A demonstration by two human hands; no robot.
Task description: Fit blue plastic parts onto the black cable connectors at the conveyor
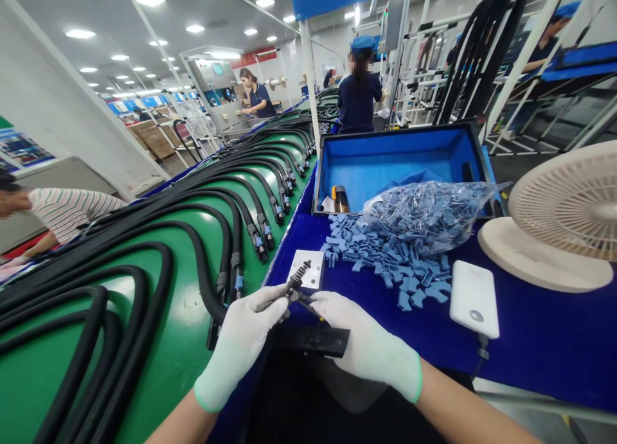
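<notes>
My left hand, in a white glove, is closed round a small black fitting with a ribbed, spring-like end pointing up. My right hand, gloved too, has its fingers closed on a thin black piece that meets the fitting. Below the fingers lies a flat black bar, partly behind my right hand. Just beyond the hands a white block with holes rests on the blue table. Loose blue clips are heaped to the right of the block.
Black hoses lie in rows on the green belt at left. A blue crate, a plastic bag of clips, a white power bank and a fan stand at right. Other people are at work farther off.
</notes>
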